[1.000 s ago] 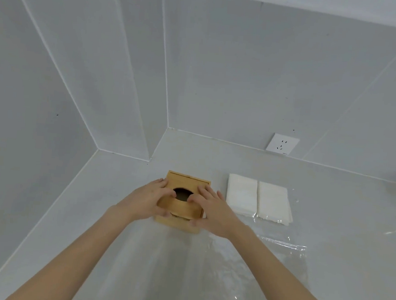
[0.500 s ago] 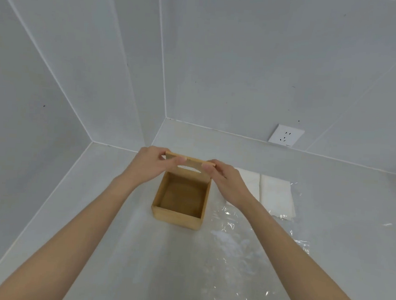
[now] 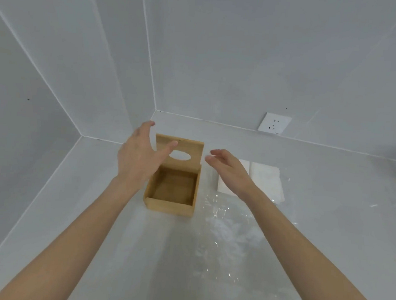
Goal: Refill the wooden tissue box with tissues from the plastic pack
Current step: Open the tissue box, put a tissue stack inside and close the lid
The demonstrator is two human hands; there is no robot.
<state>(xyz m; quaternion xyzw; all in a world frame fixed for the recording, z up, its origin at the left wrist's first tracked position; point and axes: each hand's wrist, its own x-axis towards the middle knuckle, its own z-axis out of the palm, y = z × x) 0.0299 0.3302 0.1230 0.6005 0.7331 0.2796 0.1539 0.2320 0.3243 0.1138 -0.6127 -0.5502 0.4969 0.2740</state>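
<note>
Wooden tissue box [image 3: 171,190] sits empty on the tabletop [image 3: 160,253], lid [image 3: 179,152] upright; left hand [image 3: 139,159] and right hand [image 3: 228,171] hover with fingers spread, holding nothing: next, take the tissues [image 3: 264,178] squarely without bumping the lid

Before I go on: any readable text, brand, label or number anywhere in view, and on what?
None can be read.
wooden tissue box and its raised lid: bare wood, no print.
tissues and clear plastic pack: no print visible.
wall socket: only slot holes, no lettering legible.
</note>
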